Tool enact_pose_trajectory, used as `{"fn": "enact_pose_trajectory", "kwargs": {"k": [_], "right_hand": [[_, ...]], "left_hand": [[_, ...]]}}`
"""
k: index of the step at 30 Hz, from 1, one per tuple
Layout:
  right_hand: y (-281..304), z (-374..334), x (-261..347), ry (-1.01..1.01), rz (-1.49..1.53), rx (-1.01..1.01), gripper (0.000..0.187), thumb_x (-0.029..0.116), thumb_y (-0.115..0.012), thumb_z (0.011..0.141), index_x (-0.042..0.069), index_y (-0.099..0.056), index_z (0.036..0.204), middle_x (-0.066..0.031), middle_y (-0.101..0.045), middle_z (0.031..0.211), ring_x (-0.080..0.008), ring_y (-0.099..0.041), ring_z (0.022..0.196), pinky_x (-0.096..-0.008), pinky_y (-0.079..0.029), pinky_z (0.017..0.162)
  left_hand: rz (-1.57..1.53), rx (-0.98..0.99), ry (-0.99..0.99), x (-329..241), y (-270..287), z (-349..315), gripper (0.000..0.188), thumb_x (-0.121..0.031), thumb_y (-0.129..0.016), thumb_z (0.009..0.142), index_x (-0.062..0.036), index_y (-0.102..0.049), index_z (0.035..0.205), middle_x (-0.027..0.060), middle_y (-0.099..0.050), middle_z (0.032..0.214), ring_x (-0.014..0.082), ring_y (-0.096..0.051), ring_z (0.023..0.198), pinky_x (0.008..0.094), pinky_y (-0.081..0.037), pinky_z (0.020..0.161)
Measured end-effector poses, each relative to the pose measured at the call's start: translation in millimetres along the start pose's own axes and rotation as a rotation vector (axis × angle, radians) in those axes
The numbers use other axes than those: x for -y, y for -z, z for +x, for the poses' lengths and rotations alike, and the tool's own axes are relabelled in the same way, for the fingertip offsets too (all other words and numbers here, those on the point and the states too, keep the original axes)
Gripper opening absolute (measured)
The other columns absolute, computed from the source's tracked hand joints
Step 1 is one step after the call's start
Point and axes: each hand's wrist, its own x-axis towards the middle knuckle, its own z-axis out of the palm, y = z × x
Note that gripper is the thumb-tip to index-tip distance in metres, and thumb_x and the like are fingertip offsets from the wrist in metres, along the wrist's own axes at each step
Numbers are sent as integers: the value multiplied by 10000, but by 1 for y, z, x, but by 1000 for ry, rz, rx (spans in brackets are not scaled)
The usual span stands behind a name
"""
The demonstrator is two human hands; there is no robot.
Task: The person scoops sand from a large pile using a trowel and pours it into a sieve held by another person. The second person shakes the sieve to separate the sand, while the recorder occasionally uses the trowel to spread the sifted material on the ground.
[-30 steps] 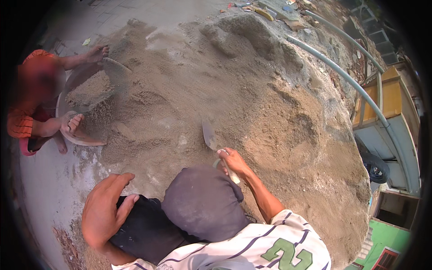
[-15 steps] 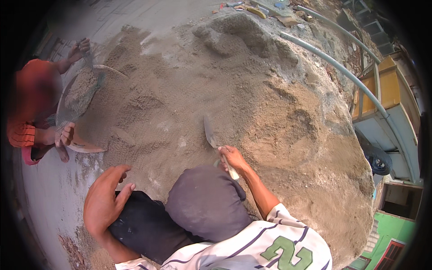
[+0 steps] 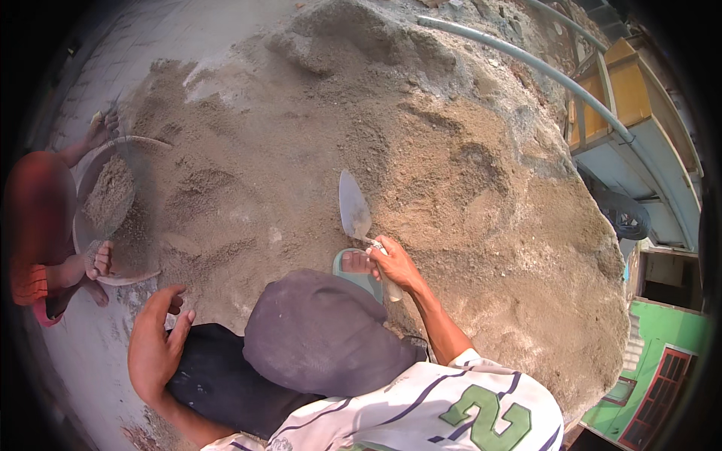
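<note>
My right hand (image 3: 395, 264) is closed around the handle of a pointed trowel (image 3: 353, 209). The flat of its blade faces up over the sand (image 3: 271, 188), with a little sand near the neck. Just below that hand, a foot in a pale green sandal (image 3: 361, 276) shows partly. My left hand (image 3: 154, 342) is empty, its fingers loosely bent and apart, beside a knee in black trousers (image 3: 218, 376). A dark grey rounded cloth shape, like a cap (image 3: 316, 331), covers part of the sand between my arms.
At the left, a person in orange (image 3: 37, 218) holds a mesh sieve with sand over a round basin (image 3: 81, 203). A grey pipe (image 3: 519, 54) crosses the far right edge of the heap. Beyond stand a wooden cabinet (image 3: 623, 86) and a green wall (image 3: 669, 331).
The trowel blade has turned from nearly edge-on to show its broad face. The sandalled foot is more exposed. The whole view has shifted; my left hand keeps its loose pose.
</note>
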Motion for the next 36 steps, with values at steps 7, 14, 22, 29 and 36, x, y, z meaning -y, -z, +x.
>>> {"fn": "enact_pose_trajectory", "kwargs": {"k": [7,14,22,29,36], "right_hand": [[21,-25,-11,-65,72,1,180,209,-582,960,52,-523,898,-14,-533,680,-99,-517,517,-265,-426,459],[18,-10,-15,-284,411,124,178,228,-600,969,97,-491,920,1,-516,658,-94,-494,472,-236,-413,402],[17,13,-8,12,171,-164,193,228,-605,950,50,-530,958,-7,-526,673,-96,-524,523,-269,-435,445],[-43,107,50,221,73,-124,264,279,-584,962,22,-524,942,-29,-530,662,-118,-538,516,-295,-426,437],[-130,283,158,337,143,64,274,301,-540,981,35,-531,917,-40,-545,669,-140,-548,528,-314,-463,460]], "left_hand": [[-7,30,-98,-9,-4,15,343,-80,-696,858,-9,-600,1179,162,-638,953,298,-629,860,381,-493,797],[-35,19,-3,-2,-4,15,343,-100,-698,862,-9,-602,1178,160,-635,959,297,-629,855,384,-500,767],[6,23,-100,-5,2,14,334,-116,-695,854,-6,-605,1157,159,-635,953,322,-622,838,380,-531,670],[-23,44,38,-14,5,6,349,-137,-700,851,2,-608,1157,161,-641,951,309,-634,862,392,-523,723],[15,40,190,-17,15,-14,355,-161,-709,851,8,-619,1150,182,-655,985,313,-654,875,382,-539,705]]}}
